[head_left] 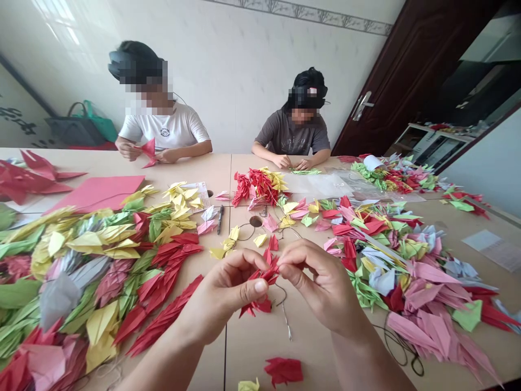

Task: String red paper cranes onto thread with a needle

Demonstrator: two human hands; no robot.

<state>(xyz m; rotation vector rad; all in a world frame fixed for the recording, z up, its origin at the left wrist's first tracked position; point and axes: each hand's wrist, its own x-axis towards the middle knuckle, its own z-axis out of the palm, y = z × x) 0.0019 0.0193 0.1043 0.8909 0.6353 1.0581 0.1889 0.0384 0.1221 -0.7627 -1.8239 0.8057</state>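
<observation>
My left hand (228,290) and my right hand (321,285) meet over the table's near middle, both pinched on a small string of red folded paper cranes (262,277). A thin dark thread with a needle (285,315) hangs down from the cranes between my hands. One red crane (284,370) lies on the table below my hands, beside a yellow one (249,385).
Heaps of coloured paper cranes (93,271) cover the table's left, and more cranes (407,255) cover the right. A red sheet (97,191) and a pen (220,218) lie farther back. Two people sit across the table folding paper. A dark door (391,81) stands at right.
</observation>
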